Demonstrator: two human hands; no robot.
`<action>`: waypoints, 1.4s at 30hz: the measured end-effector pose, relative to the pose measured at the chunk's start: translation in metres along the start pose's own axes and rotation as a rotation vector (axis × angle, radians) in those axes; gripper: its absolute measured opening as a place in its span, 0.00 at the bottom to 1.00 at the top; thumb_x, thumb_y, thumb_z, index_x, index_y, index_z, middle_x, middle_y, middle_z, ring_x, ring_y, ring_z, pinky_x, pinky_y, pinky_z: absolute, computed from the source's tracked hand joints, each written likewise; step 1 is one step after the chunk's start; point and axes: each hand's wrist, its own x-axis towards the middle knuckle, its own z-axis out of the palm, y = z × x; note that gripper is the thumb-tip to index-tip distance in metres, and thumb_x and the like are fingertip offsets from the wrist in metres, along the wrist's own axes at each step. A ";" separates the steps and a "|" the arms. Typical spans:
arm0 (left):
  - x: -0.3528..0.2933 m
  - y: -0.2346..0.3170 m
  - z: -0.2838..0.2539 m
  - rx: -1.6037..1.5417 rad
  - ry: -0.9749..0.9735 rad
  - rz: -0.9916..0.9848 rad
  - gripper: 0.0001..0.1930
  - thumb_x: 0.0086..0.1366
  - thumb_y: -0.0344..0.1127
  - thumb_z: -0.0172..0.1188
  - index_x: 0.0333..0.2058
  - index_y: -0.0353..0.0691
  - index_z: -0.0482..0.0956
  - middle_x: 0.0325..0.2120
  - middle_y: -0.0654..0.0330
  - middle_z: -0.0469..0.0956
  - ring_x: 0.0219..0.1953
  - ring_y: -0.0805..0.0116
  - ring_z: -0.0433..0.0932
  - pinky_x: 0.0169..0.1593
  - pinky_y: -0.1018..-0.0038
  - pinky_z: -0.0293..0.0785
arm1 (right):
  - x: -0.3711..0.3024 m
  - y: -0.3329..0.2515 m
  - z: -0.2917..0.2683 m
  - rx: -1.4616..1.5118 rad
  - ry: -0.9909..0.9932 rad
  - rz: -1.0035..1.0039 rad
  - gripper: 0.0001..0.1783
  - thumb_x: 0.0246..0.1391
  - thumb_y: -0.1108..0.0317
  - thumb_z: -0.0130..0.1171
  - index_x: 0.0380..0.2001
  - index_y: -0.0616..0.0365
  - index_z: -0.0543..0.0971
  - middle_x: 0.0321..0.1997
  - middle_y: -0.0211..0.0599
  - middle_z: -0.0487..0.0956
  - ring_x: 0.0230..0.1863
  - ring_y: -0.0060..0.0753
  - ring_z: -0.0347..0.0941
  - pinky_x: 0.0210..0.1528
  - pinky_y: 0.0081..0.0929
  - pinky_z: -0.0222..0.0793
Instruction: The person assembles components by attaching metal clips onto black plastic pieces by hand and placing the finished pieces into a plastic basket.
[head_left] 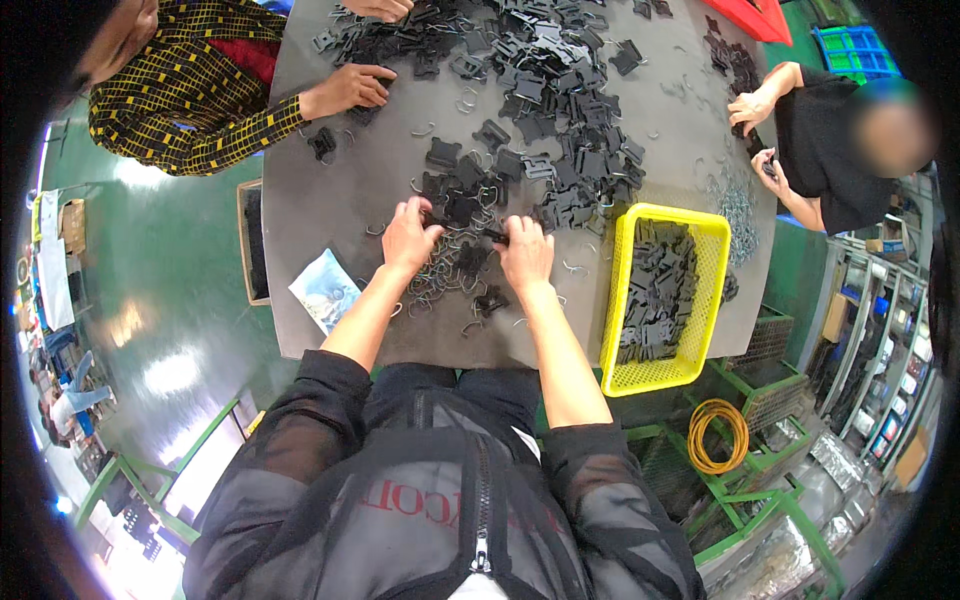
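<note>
My left hand (410, 237) is closed in a pinch at the near side of a heap of black plastic pieces, with a small dark part at its fingertips. To its right, my right hand (526, 252) pinches a small black plastic piece (495, 236) between thumb and fingers. Between and below the hands lies a pile of curved metal wire hooks (430, 275), mixed with a few black pieces. Flat black plastic clips (462, 207) lie just beyond my fingers. The exact shape of what each hand grips is partly hidden.
A yellow basket (616, 300) of black parts stands right of my right arm. A larger heap of black clips (580, 150) spreads over the grey table (330, 220). A plastic packet (326, 288) lies left. Co-workers' hands (350, 90) work at the left and right edges (765, 95).
</note>
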 end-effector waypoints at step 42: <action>-0.038 0.026 0.032 -0.260 -0.106 0.212 0.24 0.50 0.31 0.63 0.47 0.43 0.66 0.25 0.57 0.72 0.29 0.60 0.74 0.35 0.68 0.70 | -0.055 0.028 -0.042 0.945 -0.325 0.585 0.12 0.42 0.69 0.65 0.32 0.61 0.78 0.27 0.34 0.79 0.25 0.19 0.73 0.29 0.20 0.68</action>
